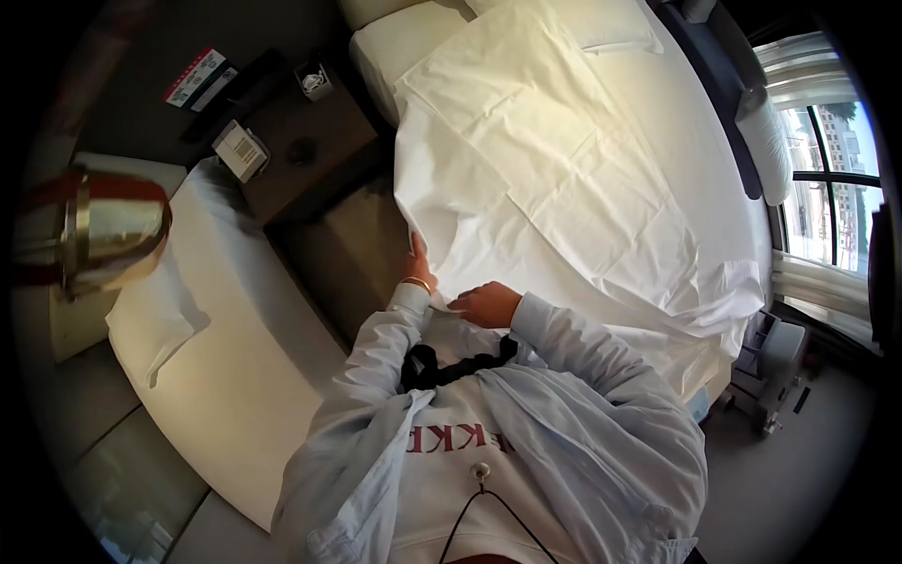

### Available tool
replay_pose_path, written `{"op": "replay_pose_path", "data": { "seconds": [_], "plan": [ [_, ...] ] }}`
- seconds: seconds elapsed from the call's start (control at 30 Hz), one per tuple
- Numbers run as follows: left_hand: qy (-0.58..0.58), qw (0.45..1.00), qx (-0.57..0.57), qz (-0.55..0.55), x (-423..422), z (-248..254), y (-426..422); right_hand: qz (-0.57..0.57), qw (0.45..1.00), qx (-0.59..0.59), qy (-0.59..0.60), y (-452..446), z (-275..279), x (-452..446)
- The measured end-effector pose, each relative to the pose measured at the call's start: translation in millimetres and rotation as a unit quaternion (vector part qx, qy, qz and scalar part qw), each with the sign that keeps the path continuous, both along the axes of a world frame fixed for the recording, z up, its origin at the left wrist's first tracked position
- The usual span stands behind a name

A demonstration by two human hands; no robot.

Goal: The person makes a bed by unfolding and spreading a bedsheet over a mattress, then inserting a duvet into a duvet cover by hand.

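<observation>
A large white sheet [536, 141] lies rumpled across the bed, with creases and loose folds towards the near right corner. My left hand [420, 265] grips its left edge, the fingers partly hidden by the cloth. Close beside it, my right hand [489, 305] is closed on the sheet's near edge, just in front of my body. Under the sheet, the smooth white bedding of the bed [681, 160] shows along the right side.
Left of me stands a second bed [221, 376] with white linen. Between the beds is a dark nightstand [310, 141] holding a tissue box [314, 82]. A brass lamp [117, 230] juts in at left. A grey chair [775, 352] stands near the window [832, 179].
</observation>
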State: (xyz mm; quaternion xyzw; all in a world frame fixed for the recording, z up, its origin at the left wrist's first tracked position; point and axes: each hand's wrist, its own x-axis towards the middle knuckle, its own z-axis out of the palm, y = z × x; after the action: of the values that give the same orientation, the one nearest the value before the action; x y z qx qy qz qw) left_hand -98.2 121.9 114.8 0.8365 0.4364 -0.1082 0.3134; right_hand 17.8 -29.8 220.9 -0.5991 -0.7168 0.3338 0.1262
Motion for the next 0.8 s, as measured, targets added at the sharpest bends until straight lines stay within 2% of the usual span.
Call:
{"op": "replay_pose_path", "data": {
  "seconds": [0.03,0.07,0.1,0.13,0.17,0.23,0.3,0.33,0.37,0.4,0.43,0.5,0.53,0.6,0.63,0.67,0.7,0.73,0.77,0.8],
  "plan": [
    [-0.001,0.999,0.038,-0.013,1.4,0.5,23.1,-0.002,1.000,-0.001,0.002,14.3,2.1,13.3],
    [0.000,1.000,-0.002,0.015,3.4,1.7,42.5,-0.024,0.998,-0.023,0.056,29.2,5.6,30.0],
    [-0.038,0.997,0.049,0.041,-0.8,-26.3,58.6,-0.045,0.992,-0.044,0.110,43.9,7.6,49.4],
    [0.003,0.998,0.043,0.045,5.2,-6.9,71.7,-0.068,0.988,-0.033,0.136,58.9,4.0,71.9],
    [0.043,0.997,0.037,0.049,12.3,14.4,83.4,-0.095,0.990,0.013,0.106,67.9,3.2,95.7],
    [-0.048,0.992,0.115,0.016,-1.3,-10.9,100.9,-0.167,0.982,0.024,0.085,88.4,18.9,152.1],
    [0.041,0.997,-0.021,0.068,-3.1,11.3,110.5,-0.254,0.963,0.052,0.077,104.3,29.8,204.3],
    [0.045,0.997,-0.019,0.067,1.5,16.7,113.8,-0.285,0.952,0.088,0.067,114.5,24.5,236.9],
    [0.012,0.996,-0.042,0.080,7.0,18.4,120.5,-0.305,0.937,0.163,0.052,127.9,11.8,274.6],
    [-0.011,0.992,-0.073,0.098,5.5,20.9,121.4,-0.364,0.919,0.147,0.038,136.9,2.8,304.5],
    [0.004,0.991,-0.080,0.103,12.9,22.7,127.3,-0.385,0.901,0.201,0.001,149.5,-15.0,338.2],
    [-0.124,0.966,-0.155,0.168,39.2,18.2,144.7,-0.480,0.837,0.253,-0.067,174.2,-72.2,425.6],
    [-0.143,0.966,-0.142,0.161,51.7,7.6,151.3,-0.507,0.822,0.249,-0.065,178.1,-77.5,470.1],
    [-0.184,0.961,-0.122,0.167,79.1,-4.2,164.3,-0.546,0.779,0.272,-0.144,178.2,-81.2,512.3],
    [-0.206,0.955,-0.115,0.180,92.2,1.0,168.7,-0.583,0.767,0.199,-0.178,174.1,-80.5,518.2],
    [-0.226,0.950,-0.101,0.188,110.7,-5.9,177.5,-0.614,0.763,0.148,-0.139,177.2,-68.8,522.5],
    [-0.246,0.945,-0.086,0.197,125.0,-12.7,182.3,-0.608,0.768,0.100,-0.173,173.5,-65.8,526.4],
    [-0.242,0.944,-0.094,0.204,137.7,-17.5,180.6,-0.638,0.764,0.056,-0.081,165.7,-66.3,535.8],
    [-0.305,0.909,-0.146,0.244,149.5,-20.8,175.5,-0.661,0.750,0.011,0.012,159.3,-65.1,543.6],
    [-0.367,0.868,-0.191,0.276,157.0,-24.9,180.5,-0.672,0.737,-0.057,0.044,167.4,-27.0,520.0]
  ]
}}
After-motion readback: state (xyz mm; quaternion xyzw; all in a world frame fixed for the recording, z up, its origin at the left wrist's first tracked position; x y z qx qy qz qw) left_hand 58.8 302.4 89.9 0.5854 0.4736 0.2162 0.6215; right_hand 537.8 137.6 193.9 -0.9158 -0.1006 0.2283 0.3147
